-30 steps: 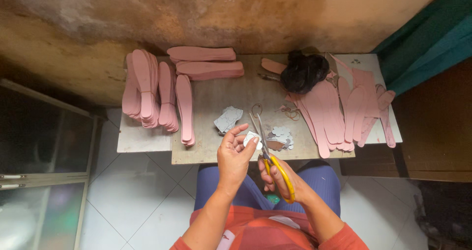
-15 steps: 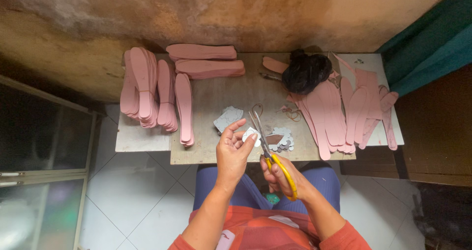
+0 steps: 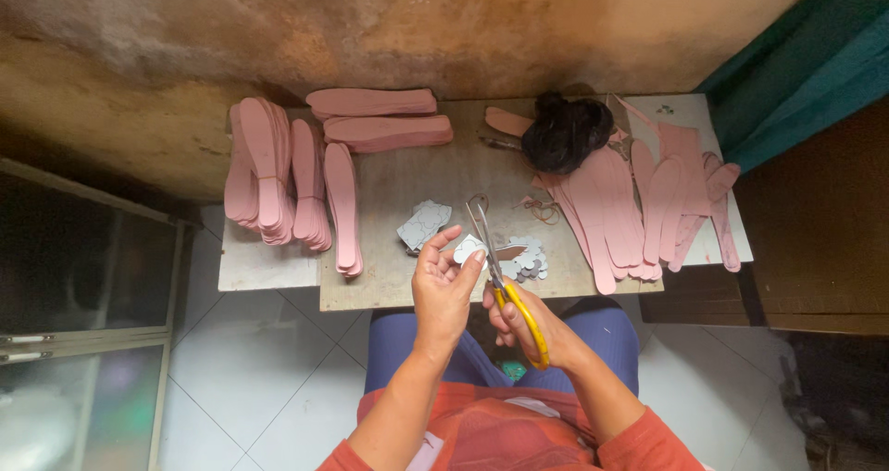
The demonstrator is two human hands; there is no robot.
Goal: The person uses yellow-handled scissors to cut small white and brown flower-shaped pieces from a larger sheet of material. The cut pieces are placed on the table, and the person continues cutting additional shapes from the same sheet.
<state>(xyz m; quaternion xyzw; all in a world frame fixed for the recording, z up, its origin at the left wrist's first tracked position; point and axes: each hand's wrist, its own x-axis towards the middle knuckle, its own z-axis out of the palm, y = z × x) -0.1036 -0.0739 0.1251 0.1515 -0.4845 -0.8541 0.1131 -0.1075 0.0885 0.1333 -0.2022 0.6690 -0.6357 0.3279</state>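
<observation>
Seated at a low wooden table, looking down at both hands above the near edge. Left hand closed in a pinch around a small pale piece, fingertips on its edge, just beside the blades. Right hand wrapped through the yellow handles of the scissors, blades pointing away from the body and slightly parted at the small piece. Hands close together, almost touching, over the lap and the table edge.

On the table, just beyond the hands: a pile of small grey cut shapes to the right, a flat stack of pale pieces to the left. Further left, bundles of pink insole shapes, two more stacks near the wall. To the right, loose pink insoles fanned out, partly under a black tangled bundle. Some rubber bands near the middle.

Possible trouble from here, as a judgement only: fingertips very near the cutting line, so a quick closing of the blades could nip the skin. Small piece held only by a pinch, so easy to twist and give a crooked cut, or to slip and fall to the tiled floor. Cut shapes near the table edge, easy to sweep off with a wrist.
</observation>
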